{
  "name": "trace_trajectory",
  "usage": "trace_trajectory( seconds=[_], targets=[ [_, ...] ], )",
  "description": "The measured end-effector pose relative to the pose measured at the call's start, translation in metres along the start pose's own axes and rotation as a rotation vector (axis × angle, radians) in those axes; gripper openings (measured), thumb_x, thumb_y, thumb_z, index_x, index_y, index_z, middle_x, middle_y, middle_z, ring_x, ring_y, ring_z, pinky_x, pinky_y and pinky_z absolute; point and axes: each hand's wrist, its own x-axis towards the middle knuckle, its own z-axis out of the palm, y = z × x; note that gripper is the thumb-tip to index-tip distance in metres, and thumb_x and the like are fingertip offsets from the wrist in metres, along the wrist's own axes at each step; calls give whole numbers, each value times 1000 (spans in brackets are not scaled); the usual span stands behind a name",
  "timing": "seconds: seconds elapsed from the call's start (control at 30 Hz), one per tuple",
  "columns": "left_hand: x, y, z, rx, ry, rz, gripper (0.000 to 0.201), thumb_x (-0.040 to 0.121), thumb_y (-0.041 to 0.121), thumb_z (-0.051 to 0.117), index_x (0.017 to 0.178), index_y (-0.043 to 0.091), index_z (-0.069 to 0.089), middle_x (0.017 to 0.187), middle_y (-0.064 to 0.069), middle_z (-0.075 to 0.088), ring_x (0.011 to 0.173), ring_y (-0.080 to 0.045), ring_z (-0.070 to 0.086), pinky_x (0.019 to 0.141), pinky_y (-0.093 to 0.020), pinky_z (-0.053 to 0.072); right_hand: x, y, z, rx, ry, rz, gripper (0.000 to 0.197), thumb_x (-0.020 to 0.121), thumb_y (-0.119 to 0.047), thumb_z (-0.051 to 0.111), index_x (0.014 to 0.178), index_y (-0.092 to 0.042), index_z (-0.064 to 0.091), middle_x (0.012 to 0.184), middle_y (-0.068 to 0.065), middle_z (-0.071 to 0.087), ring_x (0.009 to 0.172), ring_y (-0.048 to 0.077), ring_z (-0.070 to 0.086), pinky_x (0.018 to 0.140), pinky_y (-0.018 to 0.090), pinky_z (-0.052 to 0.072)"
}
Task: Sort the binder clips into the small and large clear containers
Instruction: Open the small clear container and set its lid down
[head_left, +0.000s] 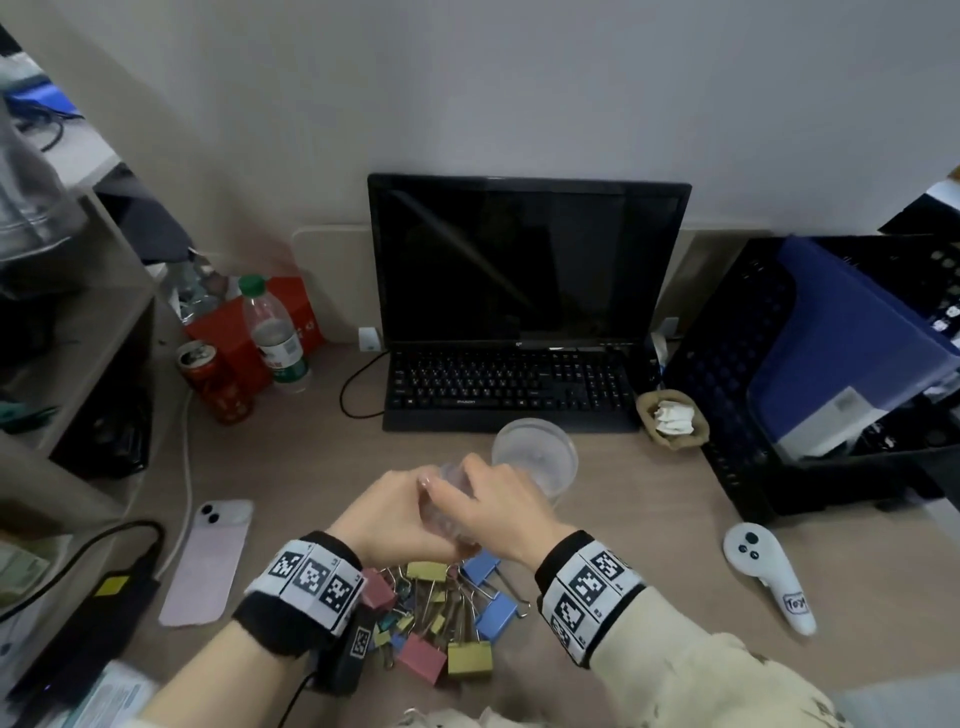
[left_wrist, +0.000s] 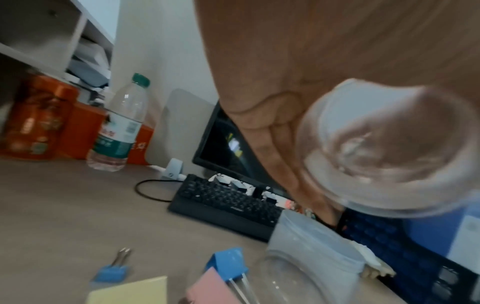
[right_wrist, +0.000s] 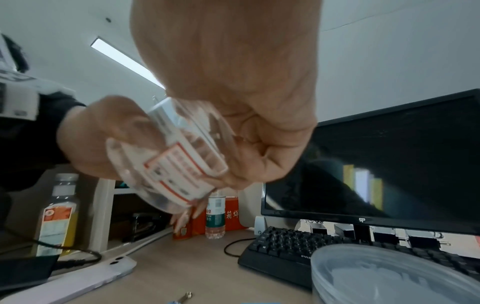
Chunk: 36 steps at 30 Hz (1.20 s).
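Both my hands hold the small clear container (head_left: 448, 514) in the air just above a pile of coloured binder clips (head_left: 441, 618) near the desk's front edge. My left hand (head_left: 384, 514) wraps its body. My right hand (head_left: 498, 509) curls over its labelled top end. In the right wrist view the small container (right_wrist: 176, 160) is tilted, with a red-bordered label facing down. The left wrist view looks into the small container (left_wrist: 384, 144) end-on, and it seems empty. The large clear container (head_left: 537, 457) stands on the desk just behind my right hand, apparently empty.
A keyboard (head_left: 511, 389) and dark monitor (head_left: 524, 260) sit behind the containers. A pink phone (head_left: 208, 561) lies at left, a white controller (head_left: 769, 577) at right. A bottle (head_left: 272, 332) and can (head_left: 215, 384) stand back left, a black crate (head_left: 810, 374) at right.
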Motion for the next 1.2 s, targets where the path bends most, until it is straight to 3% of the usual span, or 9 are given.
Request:
trace_trajectory(
  seconds=[0.2,0.3,0.37,0.5,0.57,0.67,0.77,0.9,1.2],
  targets=[
    [1,-14,-3,-191,-182,-97,45,62,38,85,98,20,64,95,2,72,87,-7,68,84,-30,54,-1,15,-5,103,-128,-60,51,88,-69,34,100,-21,43,89,3,59,76,22,54,62,37,42],
    [-3,-21,0,-229,-67,-199,71,56,55,84,112,21,57,101,5,71,92,-5,67,90,-33,54,-5,37,-6,305,-76,10,62,84,-72,39,125,-26,38,109,3,60,93,19,58,83,41,50],
    [-9,-25,3,-223,24,-245,76,60,50,84,121,22,49,103,12,65,90,2,62,85,-17,51,-9,57,-2,433,-61,90,66,85,-62,55,134,-26,29,123,0,50,108,18,53,89,36,45],
    [-18,-31,9,-213,92,-336,86,74,32,79,142,11,31,130,2,52,93,0,48,79,-7,37,-18,101,26,464,-143,183,66,80,-37,74,122,-25,25,109,-6,44,96,19,52,86,43,49],
    [-20,-41,15,-226,92,-344,83,73,34,80,139,17,34,123,11,52,89,4,51,69,-3,38,-24,118,47,448,-151,234,62,74,-34,78,111,-30,28,102,-11,46,93,18,54,87,44,49],
    [-21,-53,21,-238,98,-368,65,67,41,81,116,29,40,102,23,55,88,11,54,84,-16,50,-29,133,68,429,-27,336,58,70,-36,82,98,-27,32,92,-9,50,86,16,52,79,37,48],
    [-26,-60,22,-258,128,-379,71,62,50,81,118,27,46,107,18,60,98,1,59,96,-33,49,-29,142,77,246,104,393,60,67,-42,85,90,-19,35,93,-1,47,81,19,49,68,32,40],
    [-34,-74,19,-254,173,-397,105,52,68,79,135,17,42,126,7,59,113,-9,57,103,-38,45,-28,153,87,90,204,294,51,74,-41,79,91,-14,39,102,1,42,88,20,46,77,32,43],
    [-45,-83,7,-310,262,-405,99,55,80,63,127,15,47,118,4,63,106,-10,61,97,-39,50,-28,157,106,-73,245,244,31,86,-31,68,101,-8,55,118,17,49,104,34,50,93,44,45]
  ],
)
